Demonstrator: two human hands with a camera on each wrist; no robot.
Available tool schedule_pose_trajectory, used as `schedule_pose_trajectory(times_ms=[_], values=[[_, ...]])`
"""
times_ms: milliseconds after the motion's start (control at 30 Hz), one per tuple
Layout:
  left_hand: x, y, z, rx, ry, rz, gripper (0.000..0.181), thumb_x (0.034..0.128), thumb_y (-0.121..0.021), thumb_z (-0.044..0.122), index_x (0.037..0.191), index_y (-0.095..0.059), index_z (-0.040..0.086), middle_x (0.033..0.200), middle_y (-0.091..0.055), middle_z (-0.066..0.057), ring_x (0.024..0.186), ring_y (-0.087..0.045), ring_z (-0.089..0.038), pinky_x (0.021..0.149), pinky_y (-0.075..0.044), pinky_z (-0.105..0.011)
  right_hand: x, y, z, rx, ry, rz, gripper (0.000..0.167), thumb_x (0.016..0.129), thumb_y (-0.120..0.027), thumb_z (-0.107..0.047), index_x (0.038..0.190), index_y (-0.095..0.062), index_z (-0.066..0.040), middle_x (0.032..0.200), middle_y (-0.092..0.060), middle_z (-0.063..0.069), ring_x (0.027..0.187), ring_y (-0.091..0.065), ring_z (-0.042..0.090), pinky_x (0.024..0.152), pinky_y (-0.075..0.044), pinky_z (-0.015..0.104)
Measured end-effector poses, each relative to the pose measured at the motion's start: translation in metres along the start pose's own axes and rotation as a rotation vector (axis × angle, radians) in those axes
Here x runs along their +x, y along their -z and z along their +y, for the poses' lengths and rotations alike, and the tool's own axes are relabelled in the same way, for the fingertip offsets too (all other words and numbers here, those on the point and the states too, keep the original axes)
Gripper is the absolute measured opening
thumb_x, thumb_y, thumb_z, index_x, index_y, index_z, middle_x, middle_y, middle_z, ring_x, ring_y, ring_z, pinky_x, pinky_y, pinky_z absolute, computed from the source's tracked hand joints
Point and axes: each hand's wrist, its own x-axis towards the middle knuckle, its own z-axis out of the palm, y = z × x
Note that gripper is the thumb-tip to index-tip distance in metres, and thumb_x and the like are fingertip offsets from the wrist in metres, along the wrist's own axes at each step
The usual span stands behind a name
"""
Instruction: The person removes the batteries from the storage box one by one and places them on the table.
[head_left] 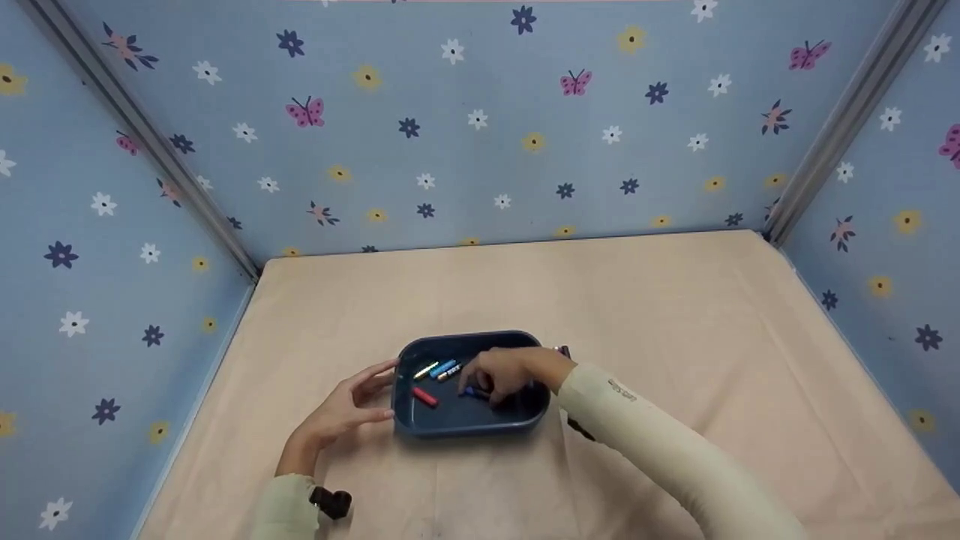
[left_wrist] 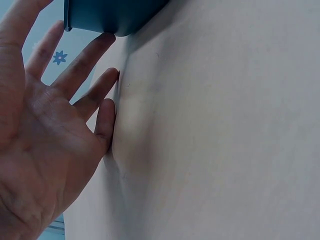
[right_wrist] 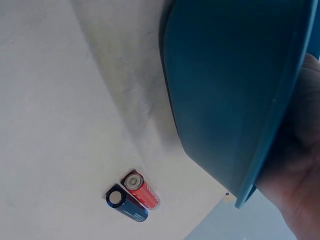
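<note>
A dark blue plastic tray (head_left: 469, 431) holds several loose batteries: a red battery (head_left: 425, 397), a light blue battery (head_left: 442, 368), a yellowish battery (head_left: 426, 370) and a black-and-white battery (head_left: 450, 372). My right hand (head_left: 506, 371) reaches down inside, thumb and finger pinching a blue battery (head_left: 474, 391) near the tray floor. Its fingertips are hidden by the tray wall in the right wrist view. At the tray's left side, my left hand (head_left: 341, 409) is spread with fingers extended, fingertips touching the outer wall. Nothing lies in its palm (left_wrist: 45, 145).
Outside the tray, just right of it, a red battery (right_wrist: 142, 191) and a dark blue battery (right_wrist: 126, 203) lie side by side on the cloth-covered table (head_left: 637, 300). Flower-patterned panels (head_left: 480, 150) enclose the back and both sides.
</note>
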Motion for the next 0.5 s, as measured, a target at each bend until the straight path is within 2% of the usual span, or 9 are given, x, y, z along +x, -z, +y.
schedule_pose_trajectory(times_ms=[267, 500], values=[[0.0018, 0.0005, 0.0016, 0.013, -0.007, 0.003, 0.089, 0.1007, -0.085, 0.014, 0.176, -0.039, 0.014, 0.178, -0.046, -0.026, 0.166, -0.042, -0.053, 0.137, -0.026, -0.075, -0.0025, 0.0025, -0.0008, 0.005, -0.034, 0.002, 0.053, 0.102, -0.078, 0.0, 0.148, -0.074, -0.025, 0.102, -0.071, 0.002, 0.084, -0.061, 0.008, 0.072, -0.051, 0.022], [0.0007, -0.0015, 0.0021, 0.003, 0.031, 0.021, 0.091, 0.0991, -0.088, 0.018, 0.176, -0.04, 0.016, 0.179, -0.046, -0.022, 0.167, -0.043, -0.049, 0.138, -0.027, -0.072, -0.0076, 0.0083, -0.0053, -0.033, -0.035, 0.005, 0.051, 0.102, -0.08, -0.003, 0.148, -0.075, -0.026, 0.099, -0.068, -0.003, 0.083, -0.063, 0.006, 0.066, -0.055, 0.023]])
